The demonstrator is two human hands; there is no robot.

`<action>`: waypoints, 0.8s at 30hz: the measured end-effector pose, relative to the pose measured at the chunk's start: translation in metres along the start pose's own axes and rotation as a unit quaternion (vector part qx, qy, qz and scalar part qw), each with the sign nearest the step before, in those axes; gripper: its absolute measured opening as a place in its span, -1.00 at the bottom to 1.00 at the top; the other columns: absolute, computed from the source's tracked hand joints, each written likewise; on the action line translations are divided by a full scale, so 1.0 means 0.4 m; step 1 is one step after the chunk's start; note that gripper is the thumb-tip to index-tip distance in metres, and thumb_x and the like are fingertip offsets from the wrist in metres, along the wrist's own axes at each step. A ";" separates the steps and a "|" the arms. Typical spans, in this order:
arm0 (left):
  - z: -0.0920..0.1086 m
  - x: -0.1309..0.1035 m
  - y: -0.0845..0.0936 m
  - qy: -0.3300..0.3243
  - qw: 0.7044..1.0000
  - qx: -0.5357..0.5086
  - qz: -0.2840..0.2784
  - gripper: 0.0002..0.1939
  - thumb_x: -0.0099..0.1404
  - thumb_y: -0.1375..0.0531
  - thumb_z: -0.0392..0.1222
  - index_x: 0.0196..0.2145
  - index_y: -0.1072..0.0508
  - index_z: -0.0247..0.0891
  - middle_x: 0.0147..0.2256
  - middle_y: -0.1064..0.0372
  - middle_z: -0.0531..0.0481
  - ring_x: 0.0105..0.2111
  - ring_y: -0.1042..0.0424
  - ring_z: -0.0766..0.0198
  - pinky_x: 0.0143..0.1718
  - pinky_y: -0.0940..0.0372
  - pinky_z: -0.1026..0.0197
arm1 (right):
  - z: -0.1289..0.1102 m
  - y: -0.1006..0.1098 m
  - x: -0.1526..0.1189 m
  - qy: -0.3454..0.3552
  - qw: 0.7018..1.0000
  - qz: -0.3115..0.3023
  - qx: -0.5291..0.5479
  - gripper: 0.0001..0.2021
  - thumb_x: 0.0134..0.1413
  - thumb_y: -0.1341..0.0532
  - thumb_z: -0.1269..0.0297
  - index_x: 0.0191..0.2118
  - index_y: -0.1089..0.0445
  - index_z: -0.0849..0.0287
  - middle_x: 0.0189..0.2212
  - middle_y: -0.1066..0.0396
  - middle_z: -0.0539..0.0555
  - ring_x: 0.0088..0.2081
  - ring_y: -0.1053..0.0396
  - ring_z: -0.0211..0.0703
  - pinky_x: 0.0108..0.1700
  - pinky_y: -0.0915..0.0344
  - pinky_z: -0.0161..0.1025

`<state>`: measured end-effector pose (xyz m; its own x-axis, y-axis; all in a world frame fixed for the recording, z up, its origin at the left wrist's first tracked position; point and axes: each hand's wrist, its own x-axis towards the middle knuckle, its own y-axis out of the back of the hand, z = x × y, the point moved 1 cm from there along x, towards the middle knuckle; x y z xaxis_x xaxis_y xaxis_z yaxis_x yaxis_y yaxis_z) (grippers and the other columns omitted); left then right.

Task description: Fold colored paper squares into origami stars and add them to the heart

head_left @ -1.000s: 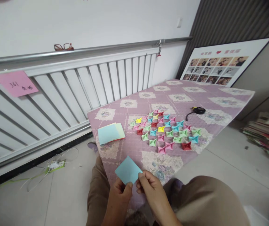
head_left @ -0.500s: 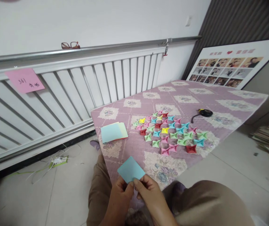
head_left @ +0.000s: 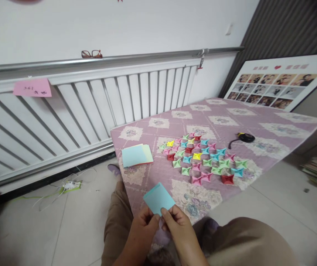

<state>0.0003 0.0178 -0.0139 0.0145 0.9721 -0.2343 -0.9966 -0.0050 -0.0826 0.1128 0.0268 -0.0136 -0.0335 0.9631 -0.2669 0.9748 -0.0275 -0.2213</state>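
Observation:
Between my two hands is a light blue square of folded paper [head_left: 159, 198], held by its near corner over the table's front end. My left hand [head_left: 146, 223] pinches it from the left, thumb on top. On the other side my right hand [head_left: 176, 221] grips it the same way, its thumb close to the left one. A narrow strip shows along the paper's upper left edge. Past it, to the left, lies a stack of coloured paper sheets [head_left: 134, 155], light blue on top. Several small folded paper shapes [head_left: 197, 156] in pink, green, blue, yellow and red stand in rows.
A black cable or tape-like coil [head_left: 246, 137] lies on the floral tablecloth [head_left: 158, 123] at the right. Behind the table runs a white radiator [head_left: 153, 92] with glasses [head_left: 92, 54] on its pipe. A power strip [head_left: 72, 186] with cords sits on the floor.
The view has shifted slightly, so most things appear a little further right. The blue paper has tilted a little in my hands, and a strip along its upper left edge now shows.

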 end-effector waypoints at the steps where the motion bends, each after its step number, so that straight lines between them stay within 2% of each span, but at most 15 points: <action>1: -0.001 0.000 0.000 -0.002 1.000 0.002 0.003 -0.80 0.12 -0.18 -0.09 -0.51 -0.36 -0.29 -0.56 -0.24 0.08 -0.52 -0.18 0.33 -0.44 -0.09 0.31 | 0.002 -0.001 0.000 -0.003 1.000 0.002 0.009 -0.66 -0.15 -0.30 -0.04 -0.55 -0.32 0.16 -0.64 -0.23 -0.10 -0.57 -0.11 -0.32 -0.48 -0.08 -0.36; 9: -0.001 0.002 -0.013 -0.032 0.999 0.001 0.011 -0.81 0.17 -0.13 -0.11 -0.46 -0.39 -0.28 -0.52 -0.28 0.06 -0.48 -0.22 0.30 -0.41 -0.13 0.30 | 0.020 -0.017 0.001 -0.016 0.999 0.003 0.049 -0.64 -0.23 -0.34 -0.04 -0.54 -0.33 0.16 -0.61 -0.24 -0.07 -0.56 -0.12 -0.31 -0.47 -0.10 -0.35; 13: 0.017 0.008 -0.006 -0.044 0.999 0.004 0.017 -0.88 0.11 -0.16 -0.17 -0.50 -0.38 -0.28 -0.51 -0.31 0.05 -0.45 -0.26 0.28 -0.36 -0.16 0.28 | 0.020 -0.009 0.003 -0.021 0.999 0.001 0.035 -0.64 -0.23 -0.33 -0.05 -0.55 -0.31 0.15 -0.60 -0.25 -0.05 -0.51 -0.18 -0.26 -0.42 -0.17 -0.33; 17: 0.031 0.021 0.007 -0.044 0.998 -0.046 0.022 -0.88 0.06 -0.18 -0.19 -0.44 -0.38 -0.29 -0.47 -0.34 0.04 -0.43 -0.28 0.28 -0.33 -0.17 0.27 | 0.024 -0.005 0.007 -0.039 0.999 0.007 0.019 -0.64 -0.20 -0.32 -0.06 -0.52 -0.29 0.13 -0.58 -0.26 -0.06 -0.48 -0.22 -0.24 -0.42 -0.19 -0.34; 21: 0.030 0.034 0.019 -0.009 0.996 -0.079 0.038 -0.77 0.06 -0.21 -0.06 -0.50 -0.31 -0.28 -0.58 -0.21 0.13 -0.56 -0.14 0.38 -0.46 -0.08 0.31 | 0.028 -0.006 0.008 -0.045 0.999 0.003 0.009 -0.65 -0.20 -0.31 -0.08 -0.50 -0.31 0.11 -0.60 -0.27 -0.07 -0.50 -0.23 -0.23 -0.43 -0.20 -0.33; 24: 0.030 0.042 0.031 -0.007 0.995 -0.078 0.056 -0.70 0.05 -0.22 -0.01 -0.56 -0.23 -0.25 -0.63 -0.10 0.19 -0.60 -0.04 0.42 -0.51 0.00 0.33 | 0.027 -0.005 0.008 -0.043 0.999 0.013 0.016 -0.67 -0.19 -0.32 -0.04 -0.49 -0.31 0.11 -0.61 -0.28 -0.08 -0.51 -0.24 -0.23 -0.42 -0.20 -0.31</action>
<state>-0.0126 0.0370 -0.0072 -0.0974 0.9667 -0.2366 -0.9670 -0.1482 -0.2074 0.1085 0.0269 -0.0241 -0.0281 0.9353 -0.3527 0.9683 -0.0621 -0.2419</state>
